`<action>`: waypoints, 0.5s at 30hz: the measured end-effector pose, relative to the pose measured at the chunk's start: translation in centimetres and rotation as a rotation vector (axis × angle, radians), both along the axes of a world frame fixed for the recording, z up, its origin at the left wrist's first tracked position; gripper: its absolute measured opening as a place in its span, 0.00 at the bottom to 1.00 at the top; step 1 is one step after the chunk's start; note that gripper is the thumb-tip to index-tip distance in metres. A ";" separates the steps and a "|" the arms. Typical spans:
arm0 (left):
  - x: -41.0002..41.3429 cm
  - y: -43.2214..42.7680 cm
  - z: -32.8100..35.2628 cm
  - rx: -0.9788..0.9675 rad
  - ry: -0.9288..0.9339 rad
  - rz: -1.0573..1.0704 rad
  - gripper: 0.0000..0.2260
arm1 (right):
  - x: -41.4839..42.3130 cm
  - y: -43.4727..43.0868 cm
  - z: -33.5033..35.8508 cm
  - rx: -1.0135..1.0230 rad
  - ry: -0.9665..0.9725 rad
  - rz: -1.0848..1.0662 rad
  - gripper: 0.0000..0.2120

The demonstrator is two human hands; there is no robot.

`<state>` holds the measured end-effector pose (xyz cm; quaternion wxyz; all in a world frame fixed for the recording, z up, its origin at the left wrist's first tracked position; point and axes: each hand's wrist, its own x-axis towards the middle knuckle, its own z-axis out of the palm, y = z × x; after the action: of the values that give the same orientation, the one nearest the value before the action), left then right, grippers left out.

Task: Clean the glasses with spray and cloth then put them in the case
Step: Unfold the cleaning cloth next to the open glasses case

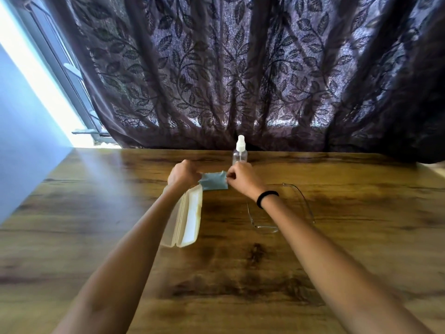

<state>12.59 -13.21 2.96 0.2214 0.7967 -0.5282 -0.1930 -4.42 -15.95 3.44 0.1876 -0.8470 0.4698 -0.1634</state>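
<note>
Blue cloth (213,183) stretched between left hand (183,175) and right hand (243,179), fingers pinching its ends.

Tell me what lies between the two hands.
The blue cloth, held at its ends by the left hand and the right hand; the head view shows it.

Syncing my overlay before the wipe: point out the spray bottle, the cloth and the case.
spray bottle (239,155), head view, on its clear body.
cloth (213,183), head view, middle of the blue fabric.
case (192,218), head view, pale inside of one open half.
</note>
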 end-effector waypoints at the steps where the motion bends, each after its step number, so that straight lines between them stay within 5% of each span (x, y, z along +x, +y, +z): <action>1: 0.6 -0.2 -0.2 0.057 -0.009 0.002 0.12 | 0.3 -0.1 -0.2 -0.005 0.061 0.001 0.07; 6: 2.1 -1.5 -1.1 0.166 -0.008 0.025 0.20 | 1.7 0.1 -0.6 -0.153 0.384 -0.030 0.05; 9: 2.7 -2.3 -1.6 0.149 0.055 -0.048 0.26 | 2.2 0.5 -0.7 -0.251 0.398 0.009 0.08; 15: 2.9 -3.1 -2.2 0.161 0.120 -0.142 0.19 | 2.1 0.7 -0.6 -0.286 0.372 0.054 0.10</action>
<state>15.46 -16.27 0.72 0.1736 0.7596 -0.5518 -0.2973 -2.32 -15.25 2.84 -0.0199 -0.8927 0.4456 -0.0644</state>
